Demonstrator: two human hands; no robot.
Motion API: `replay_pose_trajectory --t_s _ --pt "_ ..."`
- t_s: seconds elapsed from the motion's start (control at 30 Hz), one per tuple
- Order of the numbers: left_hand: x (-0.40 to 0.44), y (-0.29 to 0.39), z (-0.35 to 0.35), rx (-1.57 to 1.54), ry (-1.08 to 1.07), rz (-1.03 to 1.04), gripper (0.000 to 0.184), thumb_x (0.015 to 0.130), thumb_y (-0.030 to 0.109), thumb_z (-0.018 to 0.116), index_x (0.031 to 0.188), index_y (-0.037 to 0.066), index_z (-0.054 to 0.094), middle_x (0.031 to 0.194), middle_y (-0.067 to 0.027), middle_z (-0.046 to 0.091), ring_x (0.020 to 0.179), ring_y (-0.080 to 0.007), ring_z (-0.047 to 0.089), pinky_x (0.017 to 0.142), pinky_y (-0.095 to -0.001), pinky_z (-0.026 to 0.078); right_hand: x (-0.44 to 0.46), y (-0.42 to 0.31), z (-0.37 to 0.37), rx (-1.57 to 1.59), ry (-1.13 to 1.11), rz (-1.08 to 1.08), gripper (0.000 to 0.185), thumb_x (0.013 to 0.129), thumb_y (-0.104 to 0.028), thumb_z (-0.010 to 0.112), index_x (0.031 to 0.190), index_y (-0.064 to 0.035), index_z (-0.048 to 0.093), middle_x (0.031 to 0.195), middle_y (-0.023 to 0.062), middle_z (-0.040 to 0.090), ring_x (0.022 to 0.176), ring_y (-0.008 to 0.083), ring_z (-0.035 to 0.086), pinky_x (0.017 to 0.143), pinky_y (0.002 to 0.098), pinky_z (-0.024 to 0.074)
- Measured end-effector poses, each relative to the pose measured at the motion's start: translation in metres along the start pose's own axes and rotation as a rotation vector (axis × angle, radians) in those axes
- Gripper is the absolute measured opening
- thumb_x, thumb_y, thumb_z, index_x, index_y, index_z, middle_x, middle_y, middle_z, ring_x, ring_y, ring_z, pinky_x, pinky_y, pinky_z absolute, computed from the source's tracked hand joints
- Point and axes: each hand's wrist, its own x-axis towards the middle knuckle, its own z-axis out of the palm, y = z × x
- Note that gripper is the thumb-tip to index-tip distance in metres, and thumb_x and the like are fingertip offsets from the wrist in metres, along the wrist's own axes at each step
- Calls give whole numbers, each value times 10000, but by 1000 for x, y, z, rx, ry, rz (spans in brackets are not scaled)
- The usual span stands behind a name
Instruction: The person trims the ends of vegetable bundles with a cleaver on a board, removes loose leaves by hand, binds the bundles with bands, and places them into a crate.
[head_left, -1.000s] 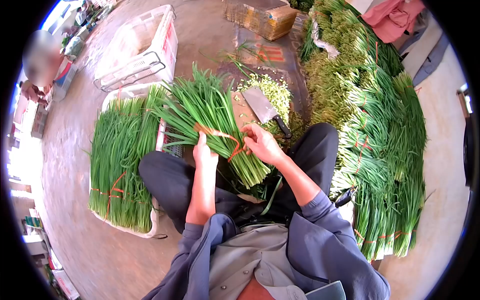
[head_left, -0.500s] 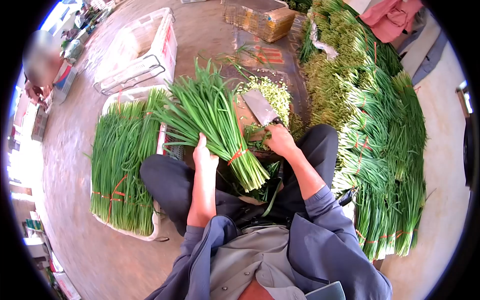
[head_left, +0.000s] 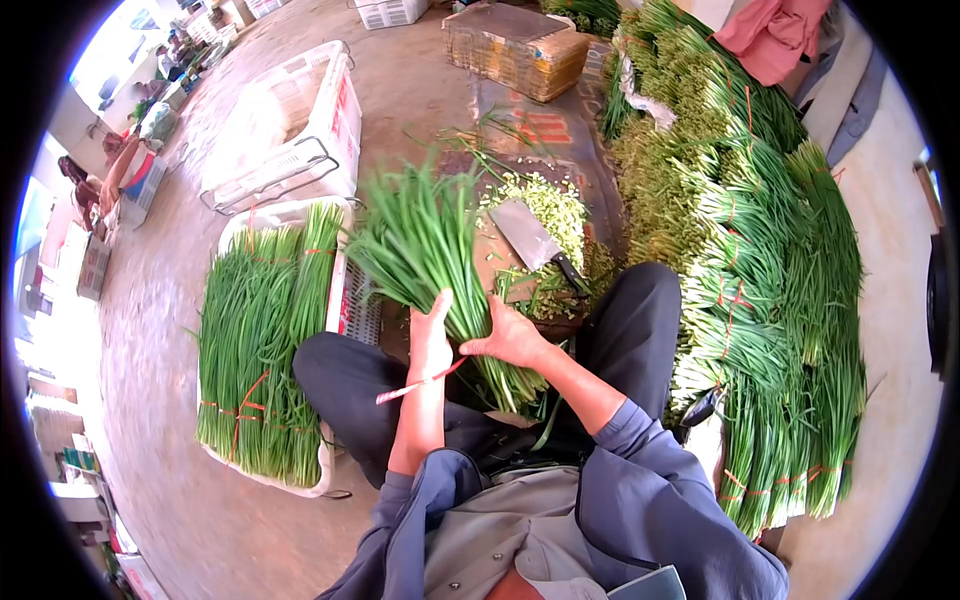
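A bunch of garlic chives (head_left: 425, 245) is held tilted over my lap, leaf tips pointing away and cut stem ends toward me. My left hand (head_left: 432, 335) is closed round the left side of the stems. From the right, my right hand (head_left: 512, 335) also grips the stems, its thumb at a red tie (head_left: 420, 383). A loose end of that tie sticks out across my left wrist. Beyond my hands a cleaver (head_left: 527, 233) with a black handle lies on a cutting board (head_left: 490, 258). Chopped pale stem pieces (head_left: 552, 205) are heaped beside it.
On the left, a white crate (head_left: 330, 462) holds tied bunches of chives. Behind it stands another white crate (head_left: 345, 125). A tall stack of chives (head_left: 750, 270) runs along my right. Farther off sits a taped box (head_left: 515, 45). A person's arm (head_left: 118, 178) shows at far left.
My right hand has left the board by the cleaver handle and now grips the bunch. The red tie, earlier round the stems, now has an end sticking out leftward. The view has shifted slightly.
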Motion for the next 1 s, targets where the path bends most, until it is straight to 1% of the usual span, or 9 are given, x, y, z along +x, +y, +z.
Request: replay_pose_trajectory --t_s 0.1,0.2,0.33,0.43,0.63,0.67,0.77,0.93,1.0 --pt "-3 -1 7 48 168 -15 420 927 55 669 1324 -29 563 1223 -114 665 1029 -219 678 891 -353 562 0 -6 3 -60 22 -112 1204 709 -564 870 1520 78 254 1310 354 582 1233 434 597 1068 445 461" --pt "-11 -6 13 25 163 24 330 932 61 640 1242 -49 617 1173 -107 683 994 -208 679 866 -333 556 24 3 8 331 195 36 1049 858 -597 743 1506 91 288 1281 327 621 1207 392 625 1055 422 469" --pt "-10 1 17 -59 138 -8 348 921 37 611 1262 -35 611 1198 -117 686 1038 -231 691 922 -372 569 44 35 9 599 323 -64 657 942 -371 729 1374 76 516 1217 255 683 1151 333 662 1017 398 484" --pt "-9 3 22 -106 142 -21 352 922 29 605 1269 -32 607 1205 -115 684 1050 -231 689 928 -374 568 45 38 10 720 335 -71 592 940 -290 733 1372 61 530 1185 216 707 1110 290 676 1005 387 492" --pt "-4 1 13 -191 105 -63 389 922 21 591 1308 -26 585 1270 -118 655 1126 -237 660 985 -381 537 28 22 -5 808 106 -109 800 905 -365 788 1468 51 401 1355 198 602 1244 247 578 1088 384 440" --pt "-2 2 10 -213 84 -79 401 922 32 586 1320 -22 578 1274 -114 651 1138 -244 655 1000 -385 528 20 13 -16 812 -24 -66 948 847 -421 837 1502 39 329 1406 188 547 1299 247 528 1127 386 408" --pt "0 6 8 -317 4 -139 423 953 109 539 1362 -2 547 1300 -125 635 1169 -257 640 1024 -423 514 13 11 -19 719 -120 -168 1056 738 -410 923 1486 51 337 1400 183 549 1313 256 520 1141 399 396" --pt "-7 -4 11 -212 -110 -20 602 1000 343 639 1471 26 436 1409 -78 567 1278 -235 559 1093 -402 454 6 -5 -23 472 32 -142 1069 672 -392 968 1450 72 399 1298 193 636 1236 251 601 1091 378 453" --pt "-10 -8 11 -26 -109 8 710 947 229 731 1511 42 343 1421 -90 537 1271 -226 551 1096 -393 447 4 -4 -19 388 40 -92 1123 640 -433 973 1452 75 387 1295 231 635 1241 298 610 1093 394 451"
